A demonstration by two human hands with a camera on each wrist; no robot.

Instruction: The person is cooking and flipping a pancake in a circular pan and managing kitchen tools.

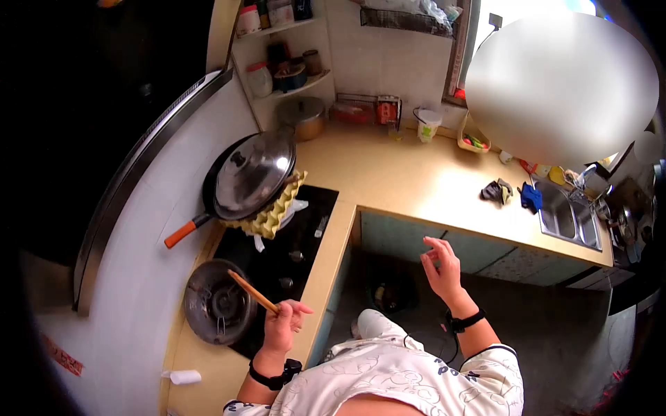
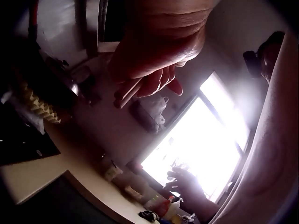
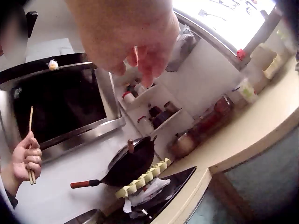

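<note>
In the head view my left hand (image 1: pixel 281 326) grips a pair of wooden chopsticks (image 1: pixel 251 291), their far ends reaching over a dark round pan (image 1: pixel 198 298) on the stove's near side. The right wrist view shows the chopsticks (image 3: pixel 31 122) pointing up, with the left hand's (image 3: pixel 27 161) fingers curled round them. My right hand (image 1: pixel 442 267) is raised in front of the counter, its fingers loosely bent and holding nothing. Beyond the pan, a lidded wok (image 1: pixel 253 177) with an orange handle sits on a yellow egg tray (image 1: pixel 274 215).
A black cooktop (image 1: pixel 277 260) lies left of me, under a range hood (image 1: pixel 149 145). The wooden counter (image 1: pixel 402 173) runs along the back to a steel sink (image 1: pixel 555 208). Dark and blue cloths (image 1: pixel 531 197) lie beside it. A pot (image 1: pixel 303 118) stands in the corner below shelves.
</note>
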